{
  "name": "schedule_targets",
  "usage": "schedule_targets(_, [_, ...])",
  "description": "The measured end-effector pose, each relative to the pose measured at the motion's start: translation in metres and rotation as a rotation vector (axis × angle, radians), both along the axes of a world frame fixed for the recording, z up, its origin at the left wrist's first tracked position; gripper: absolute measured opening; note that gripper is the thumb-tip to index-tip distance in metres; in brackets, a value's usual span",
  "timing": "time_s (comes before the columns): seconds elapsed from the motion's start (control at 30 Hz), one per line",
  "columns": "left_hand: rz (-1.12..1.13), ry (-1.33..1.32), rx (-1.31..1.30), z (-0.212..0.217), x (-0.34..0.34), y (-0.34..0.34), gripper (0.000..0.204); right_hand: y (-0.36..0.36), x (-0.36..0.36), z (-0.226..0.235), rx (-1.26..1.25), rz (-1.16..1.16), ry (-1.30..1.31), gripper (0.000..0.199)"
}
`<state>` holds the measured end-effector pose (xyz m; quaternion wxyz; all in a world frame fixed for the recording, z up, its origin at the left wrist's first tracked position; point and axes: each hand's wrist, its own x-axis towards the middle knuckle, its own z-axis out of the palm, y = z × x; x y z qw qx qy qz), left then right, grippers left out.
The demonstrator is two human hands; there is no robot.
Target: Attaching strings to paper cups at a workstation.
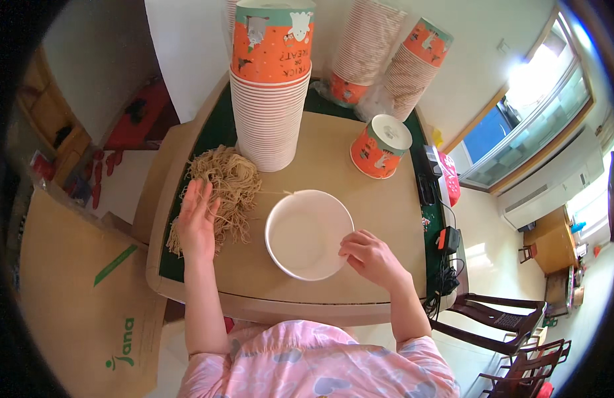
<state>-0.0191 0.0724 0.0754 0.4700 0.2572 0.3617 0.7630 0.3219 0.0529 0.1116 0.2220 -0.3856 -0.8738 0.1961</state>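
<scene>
In the head view, you are working over a rounded-corner tabletop (380,288) laid with a tan sheet that is leaving a green border showing. The white, round, open-topped paper bucket (307,235) is standing near the middle of the near edge, its mouth facing you. Your right hand (373,259) is pinching its rim on the right side; whether those fingertips are also gripping a string end, I cannot tell. Your left hand (197,219) is opening its fingers wide and holding nothing visible, reaching over the loose, tangled pile of tan string (230,182) by the left edge; I cannot tell whether it is touching it. One thin tan strand (274,192) is running from the pile's side toward the bucket's far-left rim.

For a clean job, you should be pinching the rim lightly, so that the paper wall is not creasing, and steadying the base against the sheet. With the left, you should be lifting single strands by an end, since a handful will likely be dragging knots along.

The tall stack of orange-printed paper buckets (270,119) is standing toward the far edge, left of centre, and an upside-down orange-and-green bucket (380,146) is resting nearer the right edge.
</scene>
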Motion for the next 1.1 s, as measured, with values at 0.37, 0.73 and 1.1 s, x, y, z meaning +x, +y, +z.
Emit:
schedule_targets(0.37, [-0.332,0.021,-0.138,-0.023,0.035,-0.064,0.018,-0.008,-0.014,0.016,0.124,-0.165,0.088,0.020])
schedule_targets(0.73, [-0.736,0.295,0.063,-0.008,0.089,-0.114,0.031,-0.092,-0.073,-0.057,-0.794,-0.120,0.544,0.020])
schedule_targets(1.1, [-0.371,0.424,0.229,0.029,0.076,-0.064,0.034,-0.081,-0.059,-0.033,-0.170,-0.340,0.679,0.018])
